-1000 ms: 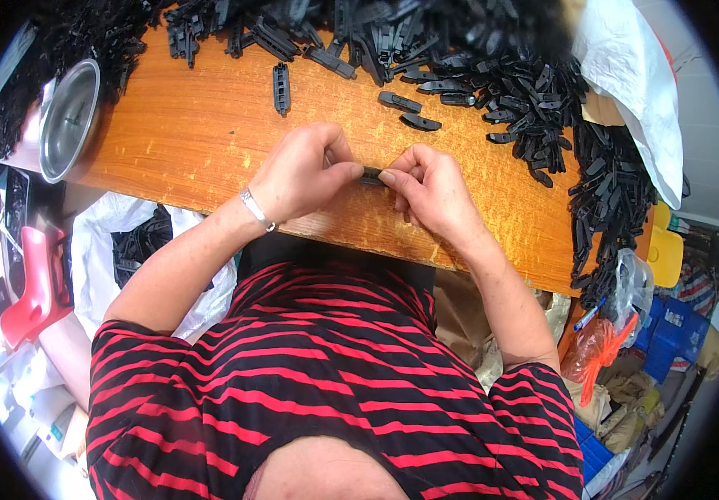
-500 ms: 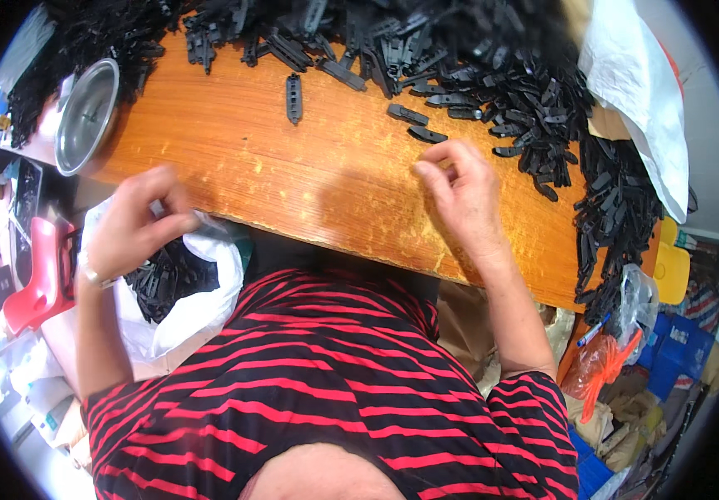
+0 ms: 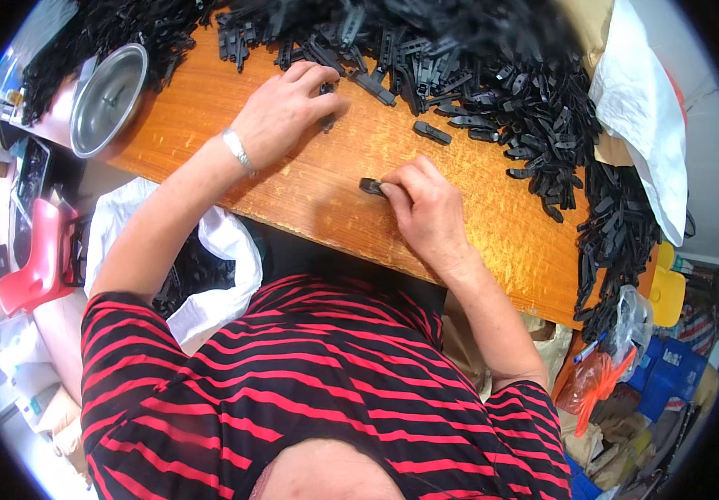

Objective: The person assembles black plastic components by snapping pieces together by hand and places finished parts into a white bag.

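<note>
The right hand [image 3: 428, 208] pinches a slim black plastic part [image 3: 369, 186] between thumb and fingertips, gripping its near end while the other end points left over the wooden tabletop [image 3: 268, 192]. The left hand [image 3: 288, 108] arches over a second black part [image 3: 326, 123], farther from the body and left of the right hand; its fingers curl around that piece, mostly hiding it. Whether they have a firm grasp or only touch it, one cannot tell.

For a clean pickup, the left thumb and forefinger would do best to meet on the long sides of the second part, near one end, leaving the rest exposed. Lifting it straight up should avoid dragging it over the worn wood or catching the heap of black parts [image 3: 459, 33] just beyond the knuckles. The right hand's light pinch looks well suited: most of the slim part's length stays uncovered, so its facing can be checked and corrected with a small roll of the fingertips. Squeezing harder would probably just make it twist.

A loose black part [image 3: 432, 132] lies beyond the right hand, so the right knuckles should keep short of it.
</note>
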The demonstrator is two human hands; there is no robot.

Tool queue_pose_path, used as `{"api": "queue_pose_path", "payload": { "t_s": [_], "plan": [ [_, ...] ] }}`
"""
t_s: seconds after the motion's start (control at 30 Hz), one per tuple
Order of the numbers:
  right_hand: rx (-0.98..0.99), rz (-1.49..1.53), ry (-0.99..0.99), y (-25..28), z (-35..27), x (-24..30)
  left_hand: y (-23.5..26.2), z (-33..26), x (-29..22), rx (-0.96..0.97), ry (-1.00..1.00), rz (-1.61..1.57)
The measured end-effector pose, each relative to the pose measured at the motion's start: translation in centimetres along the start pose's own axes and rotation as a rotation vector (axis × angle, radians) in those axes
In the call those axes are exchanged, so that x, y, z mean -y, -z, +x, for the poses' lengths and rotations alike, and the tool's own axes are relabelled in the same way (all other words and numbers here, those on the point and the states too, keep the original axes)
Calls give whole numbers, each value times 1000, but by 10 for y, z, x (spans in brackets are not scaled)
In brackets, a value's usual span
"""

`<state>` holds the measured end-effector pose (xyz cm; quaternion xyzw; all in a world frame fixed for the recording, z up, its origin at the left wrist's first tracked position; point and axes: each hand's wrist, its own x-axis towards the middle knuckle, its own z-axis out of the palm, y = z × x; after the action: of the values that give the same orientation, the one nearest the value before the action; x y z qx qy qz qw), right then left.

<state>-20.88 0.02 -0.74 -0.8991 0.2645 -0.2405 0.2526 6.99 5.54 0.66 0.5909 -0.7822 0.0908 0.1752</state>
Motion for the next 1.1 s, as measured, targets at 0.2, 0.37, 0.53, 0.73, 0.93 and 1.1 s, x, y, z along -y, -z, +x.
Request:
{"api": "queue_pose_path", "payload": {
  "t_s": [0.2, 0.37, 0.53, 0.73, 0.93, 1.1],
  "plan": [
    [-21, 60, -16, -5, 13, -3, 7, 13, 9, 85, 0, 17],
    [-56, 749, -426, 12, 39, 14, 21, 26, -41, 86, 13, -360],
    [-11, 901, -532, 21, 31, 3, 6, 18, -50, 73, 317, -992],
    [143, 850, -683, 15, 7, 0, -5, -9, -60, 289, 797, -1489],
    [165, 620, -673, 7, 8, -4, -11, -12, -74, 228, 862, -1351],
    [76, 463, -532, -6, 4, -12, -19, -17, -76, 190, 842, -1260]
  ]
}}
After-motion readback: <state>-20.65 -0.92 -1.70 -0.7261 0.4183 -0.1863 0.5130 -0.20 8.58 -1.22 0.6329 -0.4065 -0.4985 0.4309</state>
